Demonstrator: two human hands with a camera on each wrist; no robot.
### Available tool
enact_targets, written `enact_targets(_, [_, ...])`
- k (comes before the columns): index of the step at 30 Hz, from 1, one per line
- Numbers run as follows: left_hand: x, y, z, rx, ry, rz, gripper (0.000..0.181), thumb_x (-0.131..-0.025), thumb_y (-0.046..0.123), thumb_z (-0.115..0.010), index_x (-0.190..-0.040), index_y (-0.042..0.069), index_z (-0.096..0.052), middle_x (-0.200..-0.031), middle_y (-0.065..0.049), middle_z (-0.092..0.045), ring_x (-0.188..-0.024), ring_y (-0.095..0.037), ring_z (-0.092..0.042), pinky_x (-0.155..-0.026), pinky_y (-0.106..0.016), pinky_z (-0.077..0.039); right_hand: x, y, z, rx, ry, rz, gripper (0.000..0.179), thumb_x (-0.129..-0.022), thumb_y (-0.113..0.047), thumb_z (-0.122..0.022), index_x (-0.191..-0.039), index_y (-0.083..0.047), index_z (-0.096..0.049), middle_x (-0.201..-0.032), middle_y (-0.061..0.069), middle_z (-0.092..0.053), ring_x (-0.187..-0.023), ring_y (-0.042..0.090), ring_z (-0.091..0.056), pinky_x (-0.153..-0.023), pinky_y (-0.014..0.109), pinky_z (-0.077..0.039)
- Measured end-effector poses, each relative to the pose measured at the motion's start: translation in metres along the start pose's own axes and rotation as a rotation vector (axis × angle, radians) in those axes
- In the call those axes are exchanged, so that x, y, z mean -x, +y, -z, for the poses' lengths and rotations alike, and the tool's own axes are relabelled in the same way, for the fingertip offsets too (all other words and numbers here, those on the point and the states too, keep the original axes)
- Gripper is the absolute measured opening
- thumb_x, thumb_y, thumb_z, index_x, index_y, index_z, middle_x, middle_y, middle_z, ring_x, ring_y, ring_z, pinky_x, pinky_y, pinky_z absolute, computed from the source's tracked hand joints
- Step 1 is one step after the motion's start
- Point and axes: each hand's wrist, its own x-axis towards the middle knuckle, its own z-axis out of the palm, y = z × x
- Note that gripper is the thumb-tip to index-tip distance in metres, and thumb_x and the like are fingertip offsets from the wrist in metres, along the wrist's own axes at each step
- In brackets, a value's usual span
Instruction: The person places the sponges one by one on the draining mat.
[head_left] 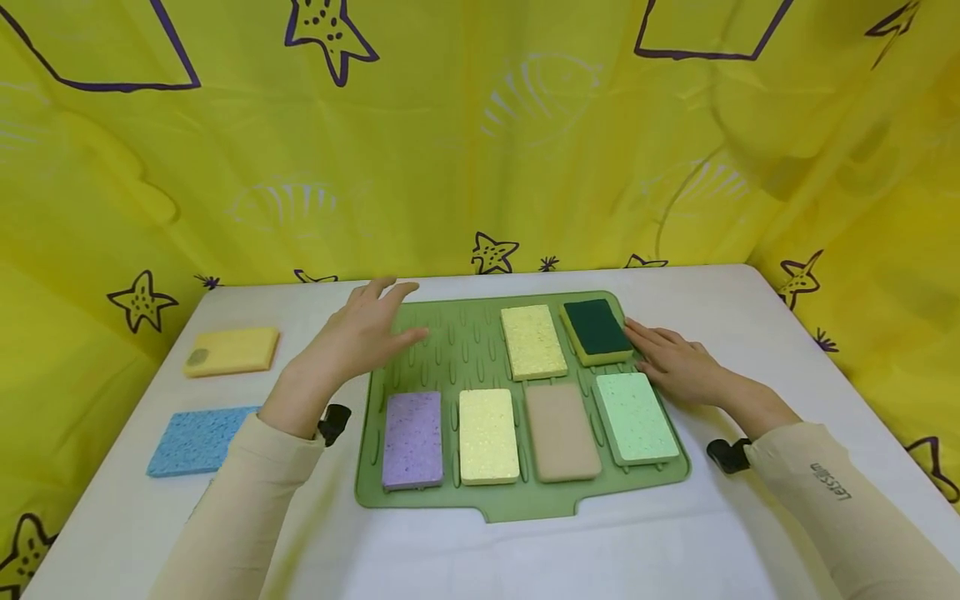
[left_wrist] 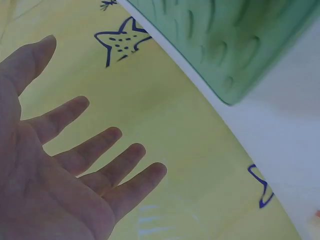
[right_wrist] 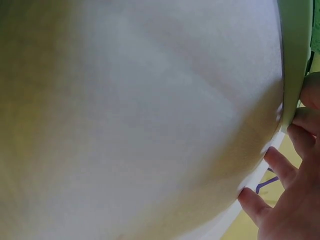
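Observation:
A green ribbed mat (head_left: 442,342) lies on the table, bearing several sponges. My left hand (head_left: 360,333) hovers by its back left corner, fingers spread, holding nothing; the left wrist view shows the open palm. Against the mat's right edge, my right hand (head_left: 678,362) rests with fingers extended, beside the dark green scouring sponge (head_left: 597,329) and the mint sponge (head_left: 636,418). In the right wrist view its fingertips (right_wrist: 278,165) touch the table and mat edge. A speckled yellow sponge (head_left: 534,342) sits in the back row; purple (head_left: 413,440), pale yellow (head_left: 489,437) and beige (head_left: 562,432) sponges line the front.
Left of the mat, on the white tabletop (head_left: 600,550), lie a yellow-orange sponge (head_left: 232,350) and a blue sponge (head_left: 197,442), the latter partly hidden by my left arm. A yellow patterned curtain (head_left: 420,150) encloses the table at the back and sides.

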Motion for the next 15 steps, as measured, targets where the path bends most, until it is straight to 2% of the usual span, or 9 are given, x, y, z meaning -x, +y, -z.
enact_targets(10, [0.027, -0.033, 0.002, 0.009, 0.029, 0.051, 0.069, -0.099, 0.045, -0.056, -0.155, 0.014, -0.032, -0.161, -0.022, -0.022, -0.144, -0.049, -0.024, -0.101, -0.072, -0.037, 0.0, 0.001, -0.001, -0.004, 0.002, 0.005, 0.058, -0.106, -0.027, -0.045, -0.157, -0.005, -0.026, -0.164, 0.016, -0.022, -0.14, 0.046, -0.03, -0.092, 0.067, -0.039])
enact_targets(15, [0.04, -0.044, -0.001, 0.018, 0.065, 0.065, 0.066, -0.099, 0.04, -0.058, -0.153, 0.011, -0.034, -0.158, -0.027, -0.025, -0.139, -0.055, -0.027, -0.104, -0.076, -0.029, 0.0, 0.0, 0.001, -0.004, -0.002, 0.001, 0.058, -0.106, -0.027, -0.045, -0.157, -0.005, -0.026, -0.164, 0.016, -0.022, -0.14, 0.047, -0.03, -0.093, 0.067, -0.038])
